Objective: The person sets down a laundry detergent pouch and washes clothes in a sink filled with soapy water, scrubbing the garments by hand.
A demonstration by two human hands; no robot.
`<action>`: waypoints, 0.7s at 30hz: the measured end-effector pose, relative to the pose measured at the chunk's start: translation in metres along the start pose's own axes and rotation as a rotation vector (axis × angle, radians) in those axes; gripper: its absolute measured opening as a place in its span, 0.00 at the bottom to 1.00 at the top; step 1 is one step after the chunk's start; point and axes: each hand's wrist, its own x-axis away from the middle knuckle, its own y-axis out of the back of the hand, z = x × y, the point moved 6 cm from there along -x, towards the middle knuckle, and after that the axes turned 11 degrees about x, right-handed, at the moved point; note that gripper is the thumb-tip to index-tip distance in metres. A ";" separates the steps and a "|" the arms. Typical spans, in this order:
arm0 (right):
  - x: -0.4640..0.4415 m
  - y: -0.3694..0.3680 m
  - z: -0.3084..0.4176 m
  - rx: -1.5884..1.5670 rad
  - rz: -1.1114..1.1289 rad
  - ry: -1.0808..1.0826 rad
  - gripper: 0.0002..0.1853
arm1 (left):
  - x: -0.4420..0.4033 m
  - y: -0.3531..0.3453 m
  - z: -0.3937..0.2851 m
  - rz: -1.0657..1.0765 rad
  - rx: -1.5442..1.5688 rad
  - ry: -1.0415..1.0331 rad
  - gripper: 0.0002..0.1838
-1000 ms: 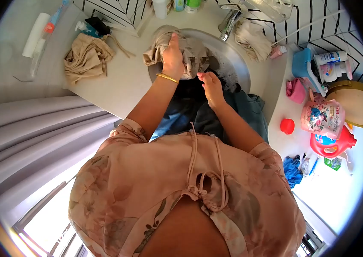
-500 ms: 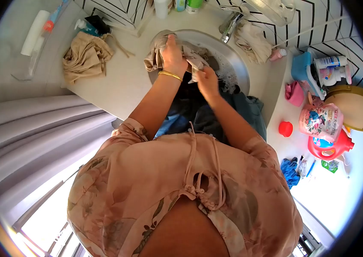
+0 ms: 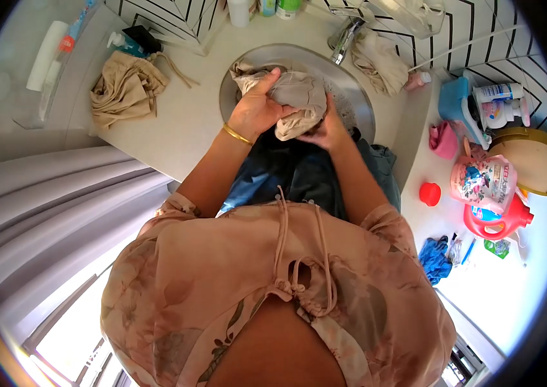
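A bunched, wet-looking beige garment (image 3: pixel 302 93) is held over the round metal sink (image 3: pixel 364 97). My left hand (image 3: pixel 259 111) grips its left side, thumb up and fingers over the cloth. From the right and below, my right hand (image 3: pixel 330 129) holds the bundle, its fingers partly hidden behind the fabric. Soapy suds show in the basin beside the garment. Dark blue cloth (image 3: pixel 286 168) hangs over the sink's near edge, below my hands.
A folded beige cloth (image 3: pixel 128 87) lies on the counter at left. Near the faucet (image 3: pixel 348 39) sits another pale cloth (image 3: pixel 380 61). At right stand a pink detergent pouch (image 3: pixel 483 180), a red jug (image 3: pixel 499 219), a red cap (image 3: pixel 430 193) and a blue container (image 3: pixel 457 106).
My hands have moved from pulling at separate parts of the garment to gathering it into a bundle. My right hand has shifted slightly right and down.
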 end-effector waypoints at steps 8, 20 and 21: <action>0.002 -0.037 0.015 -0.308 0.309 0.063 0.30 | -0.007 0.025 0.012 -0.198 0.198 0.058 0.16; 0.000 -0.046 -0.012 -0.225 0.255 -0.039 0.32 | -0.003 0.004 0.030 -0.020 0.333 0.079 0.18; 0.010 -0.061 -0.010 -0.244 0.337 0.022 0.34 | -0.001 0.002 0.034 -0.002 0.352 0.094 0.19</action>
